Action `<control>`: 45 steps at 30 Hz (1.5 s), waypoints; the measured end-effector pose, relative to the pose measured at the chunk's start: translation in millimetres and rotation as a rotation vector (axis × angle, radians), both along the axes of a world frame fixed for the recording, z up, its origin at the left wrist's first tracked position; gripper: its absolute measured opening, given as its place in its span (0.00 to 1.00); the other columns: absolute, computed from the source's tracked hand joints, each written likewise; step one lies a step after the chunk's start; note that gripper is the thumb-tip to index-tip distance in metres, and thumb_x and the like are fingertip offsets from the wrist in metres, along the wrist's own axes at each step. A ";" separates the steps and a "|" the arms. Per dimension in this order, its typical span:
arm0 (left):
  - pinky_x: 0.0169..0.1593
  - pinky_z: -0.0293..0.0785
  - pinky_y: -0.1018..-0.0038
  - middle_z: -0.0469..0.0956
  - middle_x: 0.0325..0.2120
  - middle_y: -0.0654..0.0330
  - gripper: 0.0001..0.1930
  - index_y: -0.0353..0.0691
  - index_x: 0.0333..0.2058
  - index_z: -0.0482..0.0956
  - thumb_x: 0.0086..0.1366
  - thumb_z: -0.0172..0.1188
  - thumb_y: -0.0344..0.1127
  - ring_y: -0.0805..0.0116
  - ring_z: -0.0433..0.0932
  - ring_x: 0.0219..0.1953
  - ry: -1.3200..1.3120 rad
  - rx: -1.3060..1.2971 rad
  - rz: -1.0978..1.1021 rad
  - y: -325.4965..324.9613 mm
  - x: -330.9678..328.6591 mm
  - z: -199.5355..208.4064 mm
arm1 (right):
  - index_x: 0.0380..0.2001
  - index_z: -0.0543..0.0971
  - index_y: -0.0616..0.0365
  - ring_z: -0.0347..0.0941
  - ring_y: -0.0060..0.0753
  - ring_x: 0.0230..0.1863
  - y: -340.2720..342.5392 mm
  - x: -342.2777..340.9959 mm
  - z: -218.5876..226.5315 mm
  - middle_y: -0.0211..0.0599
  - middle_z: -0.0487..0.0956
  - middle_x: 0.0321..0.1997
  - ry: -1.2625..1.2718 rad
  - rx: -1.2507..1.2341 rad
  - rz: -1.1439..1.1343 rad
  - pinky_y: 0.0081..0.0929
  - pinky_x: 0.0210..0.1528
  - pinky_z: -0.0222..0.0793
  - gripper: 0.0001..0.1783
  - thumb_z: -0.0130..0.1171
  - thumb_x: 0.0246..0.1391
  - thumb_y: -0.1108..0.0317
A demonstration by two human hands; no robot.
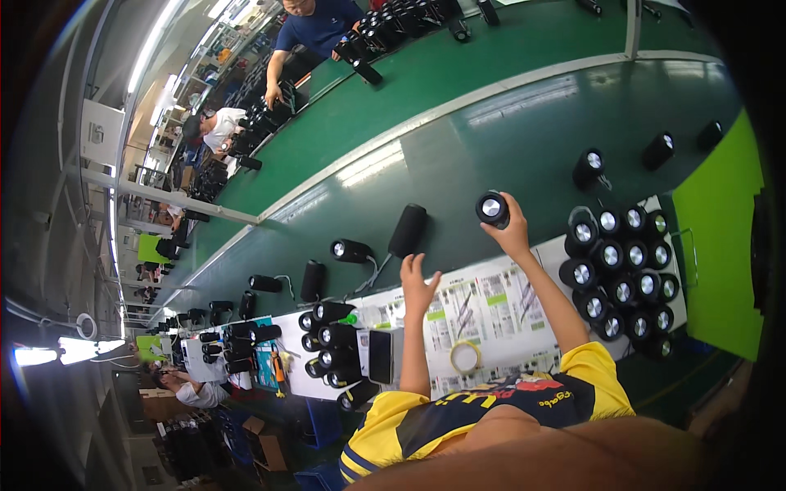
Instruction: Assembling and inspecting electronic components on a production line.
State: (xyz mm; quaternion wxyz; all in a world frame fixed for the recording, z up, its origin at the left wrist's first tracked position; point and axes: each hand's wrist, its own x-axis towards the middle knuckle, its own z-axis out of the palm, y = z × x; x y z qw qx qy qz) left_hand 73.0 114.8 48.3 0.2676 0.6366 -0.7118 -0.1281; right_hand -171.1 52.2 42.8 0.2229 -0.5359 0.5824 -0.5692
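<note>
- One tape roll (465, 358) lay on printed sheets (501, 315), nearer the body than either hand.
- Many black cylinders (611, 255) clustered right of the right hand (513, 235).
- The left hand (418, 288) was spread.
- The right hand gripped a silver-ended cylinder (491, 209).
- Just beyond the left hand was a plain cylinder (408, 229).
- Well beyond both, a person (315, 31) wore blue.

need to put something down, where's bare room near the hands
The glossy dark green surface is bare between the long black cylinder beyond the left hand and the silver-faced black cylinder in the right hand, up to the white rail. Crowded: black cylinders packed right of the right forearm.
</note>
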 end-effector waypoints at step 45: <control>0.36 0.72 0.73 0.77 0.34 0.51 0.31 0.39 0.56 0.58 0.59 0.55 0.46 0.66 0.77 0.29 0.363 0.643 -0.133 194.7 -58.1 53.7 | 0.53 0.58 0.58 0.63 0.44 0.51 221.0 -36.0 224.1 0.44 0.65 0.47 -0.718 -0.948 0.608 0.35 0.51 0.63 0.53 0.69 0.29 0.39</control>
